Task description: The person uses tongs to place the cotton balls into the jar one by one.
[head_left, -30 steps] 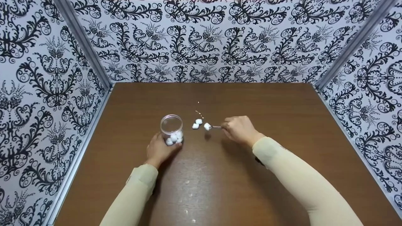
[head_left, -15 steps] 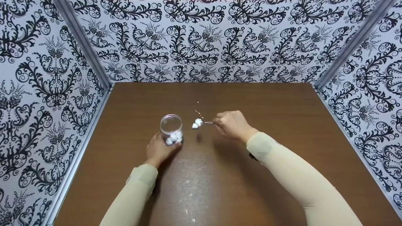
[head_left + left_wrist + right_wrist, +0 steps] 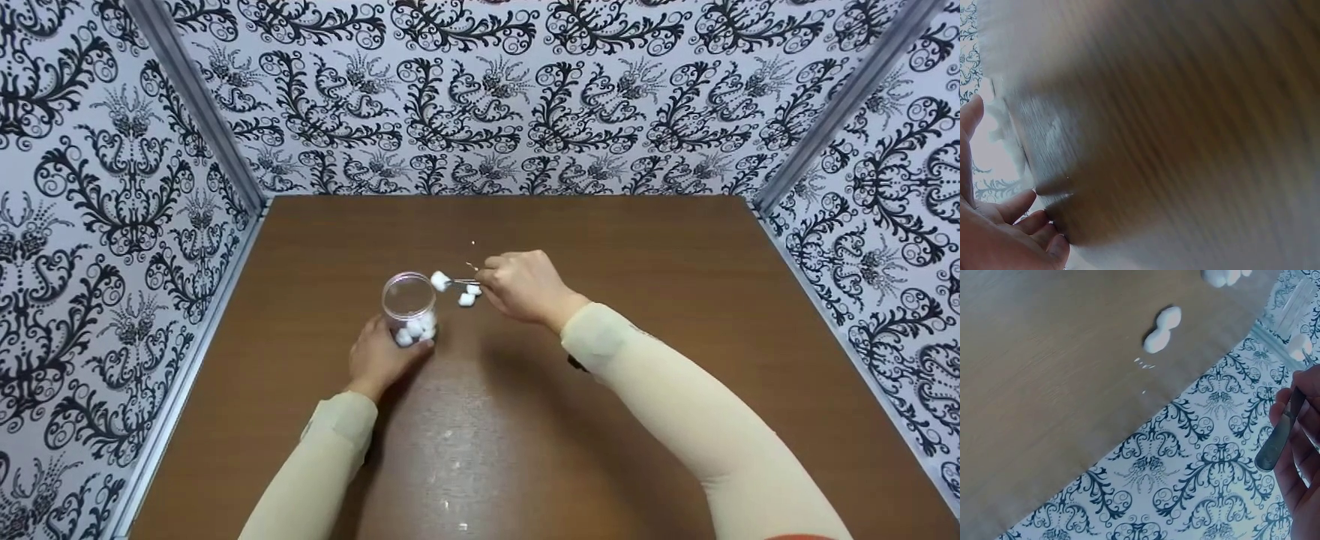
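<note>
My left hand (image 3: 381,352) holds a clear plastic jar (image 3: 409,306) low on its side, upright on the table. Several white marshmallows (image 3: 416,328) lie at its bottom. With curled fingers my right hand (image 3: 529,286) grips a metal fork (image 3: 463,282); its flat, rounded handle (image 3: 1274,445) sticks out of the fist in the right wrist view. On the fork's far end is one marshmallow (image 3: 440,281), raised right beside the jar's rim. Below the fork, two marshmallows (image 3: 466,300) rest side by side on the table, one partly behind my right hand.
A brown wooden table (image 3: 637,240) spreads under everything. Small light specks (image 3: 1144,364) lie on it near the two loose marshmallows. Patterned black-and-white walls (image 3: 480,97) enclose the table at the back and sides.
My right hand has moved left and slightly away from me, carrying the fork with its marshmallow past the two loose ones to the jar's rim. The left hand and jar have stayed put.
</note>
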Demonstrator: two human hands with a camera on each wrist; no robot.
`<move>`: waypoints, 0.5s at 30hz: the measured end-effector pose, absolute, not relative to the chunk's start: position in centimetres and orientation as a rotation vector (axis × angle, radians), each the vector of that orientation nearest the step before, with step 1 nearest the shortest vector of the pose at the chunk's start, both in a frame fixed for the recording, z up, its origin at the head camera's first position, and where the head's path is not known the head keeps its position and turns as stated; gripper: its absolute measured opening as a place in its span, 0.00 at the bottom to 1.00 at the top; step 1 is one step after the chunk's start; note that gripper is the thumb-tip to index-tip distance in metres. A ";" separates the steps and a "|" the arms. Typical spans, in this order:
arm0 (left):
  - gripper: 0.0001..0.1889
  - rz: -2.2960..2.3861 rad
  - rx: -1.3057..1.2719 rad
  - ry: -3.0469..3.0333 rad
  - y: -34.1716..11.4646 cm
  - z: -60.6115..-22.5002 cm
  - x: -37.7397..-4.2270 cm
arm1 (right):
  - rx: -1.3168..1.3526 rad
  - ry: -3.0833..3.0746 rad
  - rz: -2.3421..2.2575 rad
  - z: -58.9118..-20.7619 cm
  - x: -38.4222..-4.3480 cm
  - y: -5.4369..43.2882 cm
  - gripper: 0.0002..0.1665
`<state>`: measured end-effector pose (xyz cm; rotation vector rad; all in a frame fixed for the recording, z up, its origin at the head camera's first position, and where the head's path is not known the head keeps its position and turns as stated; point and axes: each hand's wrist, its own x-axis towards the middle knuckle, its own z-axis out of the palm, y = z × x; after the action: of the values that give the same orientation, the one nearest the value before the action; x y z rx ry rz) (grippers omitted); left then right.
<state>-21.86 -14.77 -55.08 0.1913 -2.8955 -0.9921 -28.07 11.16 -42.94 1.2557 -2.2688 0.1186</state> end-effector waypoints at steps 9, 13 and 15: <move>0.47 -0.991 0.208 -2.884 -14.7 -54.9 -21.8 | 1.280 -2.260 0.136 -43.1 -28.2 9.0 0.06; 0.47 -0.998 0.210 -2.888 -14.7 -54.8 -21.8 | 1.299 -2.254 0.117 -43.4 -28.1 8.3 0.05; 0.47 -1.013 0.207 -2.887 -14.7 -54.8 -21.7 | 1.306 -2.247 0.108 -43.6 -28.1 8.1 0.04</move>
<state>-21.74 -14.68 -54.77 0.2075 -2.8874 -1.0130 -28.10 8.15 -43.59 1.3058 -2.2473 0.1084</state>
